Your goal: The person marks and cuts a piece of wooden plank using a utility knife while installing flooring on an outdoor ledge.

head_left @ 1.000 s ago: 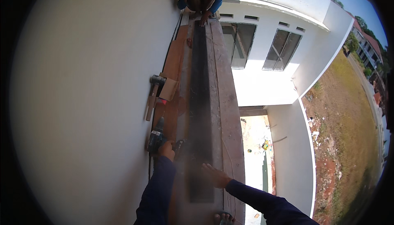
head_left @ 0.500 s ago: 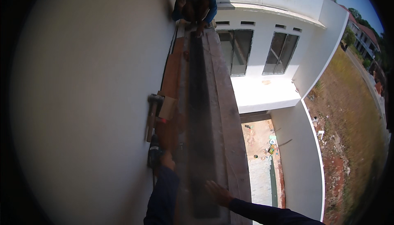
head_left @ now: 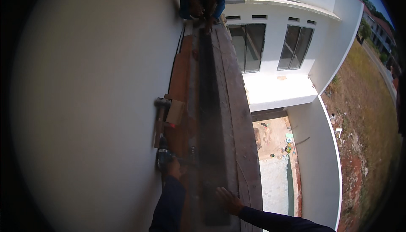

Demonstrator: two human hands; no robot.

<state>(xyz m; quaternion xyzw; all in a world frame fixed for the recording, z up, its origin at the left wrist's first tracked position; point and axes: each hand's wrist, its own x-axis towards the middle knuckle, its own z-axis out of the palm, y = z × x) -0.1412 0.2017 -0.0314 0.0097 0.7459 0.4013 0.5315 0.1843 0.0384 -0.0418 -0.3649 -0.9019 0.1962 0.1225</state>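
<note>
Along the narrow ledge lies a long dark strip (head_left: 210,105), reaching from near me to the far end. My right hand (head_left: 228,201) rests on the strip's near right edge, fingers stretched out. By the wall at left, my left hand (head_left: 174,168) is closed at a dark cordless drill (head_left: 163,157); its fingers are partly hidden. The drill's chuck points away from me. Just beyond it are a hammer (head_left: 162,102) and a small wooden block (head_left: 175,111). At the far end a crouching co-worker (head_left: 202,1) has a hand at the strip's end.
A tall pale wall (head_left: 93,105) closes off the left side. Reddish-brown board (head_left: 181,79) runs between wall and strip. Right of the ledge (head_left: 243,117) is a drop to a lower yard (head_left: 275,175). A white building with windows (head_left: 294,48) stands beyond.
The view has shifted a little. The co-worker's raised hand has come down. My left hand stays by the drill, and my right hand remains on the strip.
</note>
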